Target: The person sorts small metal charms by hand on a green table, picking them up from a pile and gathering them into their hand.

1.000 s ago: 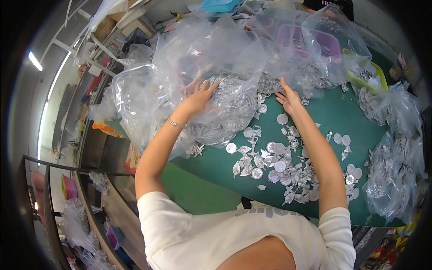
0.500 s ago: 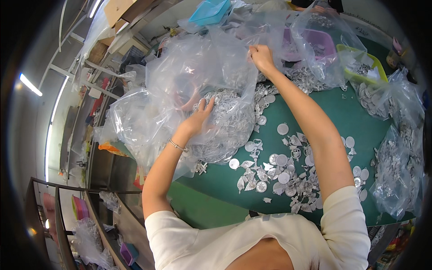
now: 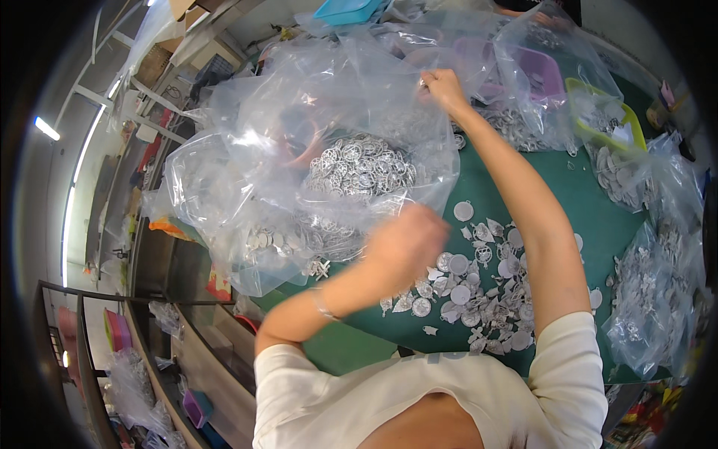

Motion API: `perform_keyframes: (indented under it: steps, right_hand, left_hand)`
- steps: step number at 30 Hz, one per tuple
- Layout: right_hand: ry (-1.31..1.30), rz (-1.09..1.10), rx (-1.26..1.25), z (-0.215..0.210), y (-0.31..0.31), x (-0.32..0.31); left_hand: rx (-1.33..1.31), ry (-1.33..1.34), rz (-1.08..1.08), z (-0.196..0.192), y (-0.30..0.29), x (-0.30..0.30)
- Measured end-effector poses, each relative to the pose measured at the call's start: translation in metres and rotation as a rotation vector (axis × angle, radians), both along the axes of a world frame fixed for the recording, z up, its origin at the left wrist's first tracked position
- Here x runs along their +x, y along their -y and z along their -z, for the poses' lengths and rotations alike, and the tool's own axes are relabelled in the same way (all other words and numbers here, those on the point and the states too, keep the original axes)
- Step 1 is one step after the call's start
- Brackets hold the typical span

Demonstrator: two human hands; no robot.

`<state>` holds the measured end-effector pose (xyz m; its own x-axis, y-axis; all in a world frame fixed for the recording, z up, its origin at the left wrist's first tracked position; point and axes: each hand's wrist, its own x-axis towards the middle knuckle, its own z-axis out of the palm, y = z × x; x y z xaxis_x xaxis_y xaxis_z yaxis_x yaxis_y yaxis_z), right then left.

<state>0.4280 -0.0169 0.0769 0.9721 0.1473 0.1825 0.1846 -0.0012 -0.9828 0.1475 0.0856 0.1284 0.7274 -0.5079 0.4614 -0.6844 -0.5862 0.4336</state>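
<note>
Glinting near twelve o'clock, round openwork metal pendants (image 3: 363, 165) are heaped inside a large clear plastic bag (image 3: 359, 82) on a green worktable (image 3: 587, 176). At one o'clock, the bag's film is pinched between the closed fingertips of the right hand (image 3: 444, 93), apparently so that its side is held up off the heap. The left hand (image 3: 410, 243), just off centre toward four o'clock, is blurred, its fingers seemingly curled; whether anything is gripped cannot be told. Farther out at four o'clock, loose flat metal charms (image 3: 467, 294) are spread between the forearms, seemingly within easy reach.
</note>
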Motion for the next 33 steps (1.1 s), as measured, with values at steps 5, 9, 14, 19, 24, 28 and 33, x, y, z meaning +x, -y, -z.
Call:
perform_keyframes:
  steps: [5,9,14,19,24,28,33]
  right_hand:
    - [0.0,-0.105,0.131,0.011,0.006,0.008]
    - [0.053,-0.112,0.119,0.016,0.015,-0.009]
    - [0.098,-0.112,0.052,0.04,0.026,-0.031]
    - [0.403,-0.219,-0.41,0.079,0.041,-0.078]
    - [0.582,-0.114,-0.899,0.106,0.053,-0.088]
    - [0.468,0.006,-0.928,0.129,0.045,-0.076]
    - [0.373,-0.059,-1.119,0.171,0.034,-0.039]
  left_hand:
    - [-0.181,0.047,0.215,0.074,0.071,-0.009]
    - [0.095,-0.104,-0.378,0.139,0.056,0.052]
    - [0.396,0.269,-0.512,0.182,0.023,0.104]
    - [0.635,0.35,-0.528,0.175,0.031,0.129]
    - [0.519,0.288,-0.581,0.18,0.039,0.141]
    - [0.435,0.252,-0.604,0.184,0.04,0.144]
    - [0.342,0.198,-0.614,0.19,0.041,0.132]
